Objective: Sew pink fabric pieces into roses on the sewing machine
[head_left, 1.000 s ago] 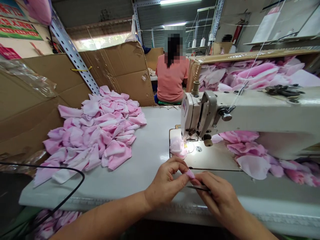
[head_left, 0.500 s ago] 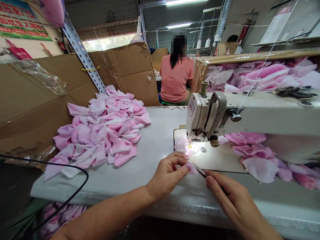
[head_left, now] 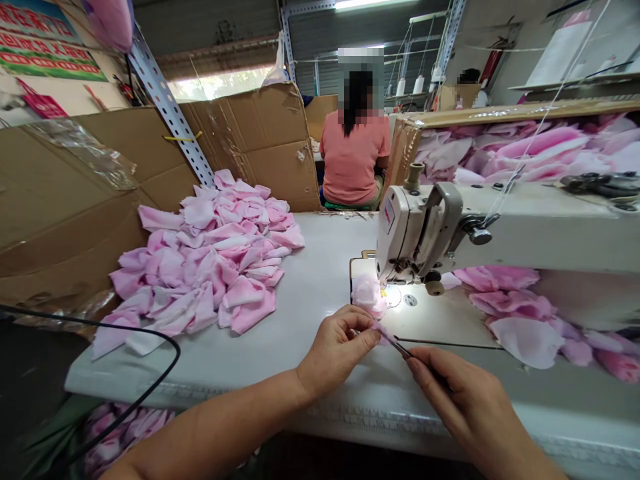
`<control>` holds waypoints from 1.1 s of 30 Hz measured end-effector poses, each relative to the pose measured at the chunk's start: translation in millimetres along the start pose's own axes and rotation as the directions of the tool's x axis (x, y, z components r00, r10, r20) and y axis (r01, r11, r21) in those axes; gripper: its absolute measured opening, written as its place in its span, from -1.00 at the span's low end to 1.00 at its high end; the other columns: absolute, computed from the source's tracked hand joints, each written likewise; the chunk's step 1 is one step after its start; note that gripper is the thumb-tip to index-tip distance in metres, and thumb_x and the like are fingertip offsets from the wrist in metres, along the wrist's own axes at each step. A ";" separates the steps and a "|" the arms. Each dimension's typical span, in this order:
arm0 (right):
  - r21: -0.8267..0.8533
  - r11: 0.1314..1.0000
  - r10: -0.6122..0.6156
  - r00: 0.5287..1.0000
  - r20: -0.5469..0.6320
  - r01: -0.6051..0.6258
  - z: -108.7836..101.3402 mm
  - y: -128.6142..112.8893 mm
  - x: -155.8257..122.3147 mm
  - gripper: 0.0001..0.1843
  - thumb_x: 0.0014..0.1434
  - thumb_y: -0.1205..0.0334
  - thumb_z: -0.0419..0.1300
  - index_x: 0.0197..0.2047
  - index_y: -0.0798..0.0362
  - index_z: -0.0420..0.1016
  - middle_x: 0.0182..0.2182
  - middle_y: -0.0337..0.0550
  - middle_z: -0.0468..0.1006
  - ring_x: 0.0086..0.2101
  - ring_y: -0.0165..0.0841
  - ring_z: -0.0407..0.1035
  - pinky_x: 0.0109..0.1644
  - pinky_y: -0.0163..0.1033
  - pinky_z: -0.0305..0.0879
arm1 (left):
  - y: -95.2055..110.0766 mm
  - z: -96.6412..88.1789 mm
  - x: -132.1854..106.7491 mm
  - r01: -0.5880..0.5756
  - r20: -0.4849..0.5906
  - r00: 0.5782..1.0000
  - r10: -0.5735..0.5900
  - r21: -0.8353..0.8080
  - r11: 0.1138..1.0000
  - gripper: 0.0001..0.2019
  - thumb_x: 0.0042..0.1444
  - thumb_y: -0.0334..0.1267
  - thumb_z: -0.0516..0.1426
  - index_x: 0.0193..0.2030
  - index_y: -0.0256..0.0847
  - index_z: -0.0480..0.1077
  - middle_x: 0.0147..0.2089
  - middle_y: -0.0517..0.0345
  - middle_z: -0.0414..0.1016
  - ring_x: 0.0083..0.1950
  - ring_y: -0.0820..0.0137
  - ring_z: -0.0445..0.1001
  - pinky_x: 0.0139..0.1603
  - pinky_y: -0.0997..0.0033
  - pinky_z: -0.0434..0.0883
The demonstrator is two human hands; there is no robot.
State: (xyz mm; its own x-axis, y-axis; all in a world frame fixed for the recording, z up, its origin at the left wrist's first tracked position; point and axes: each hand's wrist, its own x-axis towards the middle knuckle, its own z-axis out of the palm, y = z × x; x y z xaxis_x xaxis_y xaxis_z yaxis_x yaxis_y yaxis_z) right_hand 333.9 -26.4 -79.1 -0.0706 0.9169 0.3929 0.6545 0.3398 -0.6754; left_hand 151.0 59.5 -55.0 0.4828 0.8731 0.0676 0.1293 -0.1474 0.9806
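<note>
Between the thumb and fingers of my left hand (head_left: pixel 343 343), closed in a pinch, is a small piece of pale pink fabric (head_left: pixel 381 331). My right hand (head_left: pixel 457 393) is closed around thread snips (head_left: pixel 401 348); their narrow metal blades point left and meet the fabric's edge, and the handle is mostly hidden in my palm. Just beyond my left fingertips, a gathered pale pink piece of fabric (head_left: pixel 367 293) lies beside the needle area of the sewing machine (head_left: pixel 417 230), under its bright lamp.
A heap of pink fabric pieces (head_left: pixel 215 260) lies left on the table (head_left: pixel 320 267), against cardboard (head_left: pixel 250 140). More pink pieces (head_left: pixel 520 313) sit under the machine arm. A box of pink fabric (head_left: pixel 525 150) stands behind it. A person (head_left: pixel 355 157) sits ahead, facing away. A black cable (head_left: pixel 173 360) loops at left.
The snips have shifted slightly, and their two blades now show apart at the fabric's edge. My left hand keeps its pinch in nearly the same place. The whole view has shifted a little.
</note>
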 end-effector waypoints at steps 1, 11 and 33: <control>0.007 1.000 0.021 1.000 0.002 -0.021 0.4 0.9 -0.9 -0.86 0.31 0.18 0.04 -0.15 -0.09 0.42 -0.38 -0.33 0.54 -0.41 -0.48 0.41 -0.32 -0.44 0.27 | 0.2 -0.9 0.0 -0.009 0.009 1.000 0.009 0.021 1.000 -0.85 0.13 -0.23 0.17 -0.36 -0.27 0.48 -0.20 0.05 0.41 -0.14 0.34 0.41 -0.15 0.38 0.37; 0.088 0.920 0.350 0.900 0.259 -0.382 -10.1 14.1 0.7 -0.58 0.30 -0.07 -0.07 -0.36 0.01 0.43 -0.54 -0.25 0.43 -0.52 -0.40 0.28 -0.45 -0.34 0.17 | 2.6 -27.8 51.3 -0.691 0.506 0.720 0.475 0.588 0.421 -0.86 0.27 -0.32 0.05 -0.14 -0.22 0.42 -0.07 0.05 0.48 0.07 0.28 0.37 0.09 0.21 0.32; 0.422 0.456 0.496 0.618 0.610 -0.783 -0.1 19.9 55.7 -0.73 0.20 0.02 0.05 -0.40 0.04 0.23 -0.60 -0.24 0.50 -0.66 -0.48 0.33 -0.56 -0.37 0.09 | -22.3 -26.6 89.2 -0.683 0.527 0.706 0.473 0.683 0.258 -0.82 0.25 -0.29 0.04 -0.39 -0.22 0.34 -0.38 0.15 0.35 -0.31 0.36 0.27 -0.21 0.38 0.33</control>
State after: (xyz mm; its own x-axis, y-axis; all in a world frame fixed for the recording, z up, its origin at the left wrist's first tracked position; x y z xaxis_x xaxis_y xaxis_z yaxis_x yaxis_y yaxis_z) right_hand 343.1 31.4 -70.6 -0.1783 0.8629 -0.4729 0.0359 -0.4746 -0.8795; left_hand 168.2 153.1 -66.0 0.8586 0.3014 0.4147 0.2948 -0.9521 0.0815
